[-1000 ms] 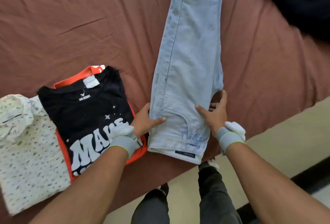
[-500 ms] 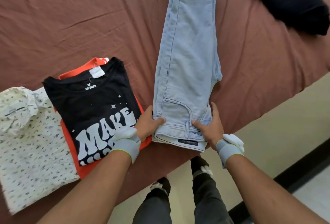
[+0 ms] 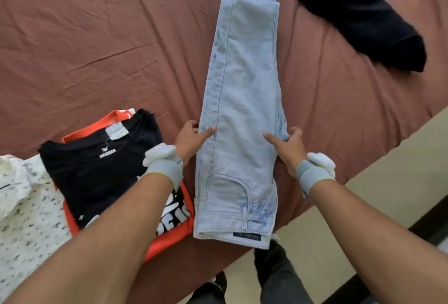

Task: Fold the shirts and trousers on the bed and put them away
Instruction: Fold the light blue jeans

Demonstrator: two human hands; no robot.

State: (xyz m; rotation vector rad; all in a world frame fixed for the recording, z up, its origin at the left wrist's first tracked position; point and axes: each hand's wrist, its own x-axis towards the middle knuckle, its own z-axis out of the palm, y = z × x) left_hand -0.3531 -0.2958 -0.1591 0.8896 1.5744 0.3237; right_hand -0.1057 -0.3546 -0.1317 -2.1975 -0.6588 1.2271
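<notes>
Light blue jeans [image 3: 242, 85] lie folded lengthwise on the brown bed sheet [image 3: 97, 37], waistband toward me at the bed's edge, legs running away. My left hand [image 3: 191, 139] pinches the jeans' left edge at thigh height, thumb on top and fingers curled at the edge. At the same height my right hand [image 3: 288, 146] grips the right edge, thumb on the denim. A folded black printed shirt [image 3: 97, 165] sits on a folded orange shirt [image 3: 169, 238] just left of the jeans.
A white patterned shirt [image 3: 24, 219] lies folded at the far left. A dark, unfolded garment [image 3: 358, 13] sprawls at the back right of the bed. The beige floor [image 3: 388, 158] and my legs show beyond the bed's near edge.
Both hands slid away from the waistband up the jeans' sides to thigh height. The jeans now lie straighter and closer to the bed's edge.
</notes>
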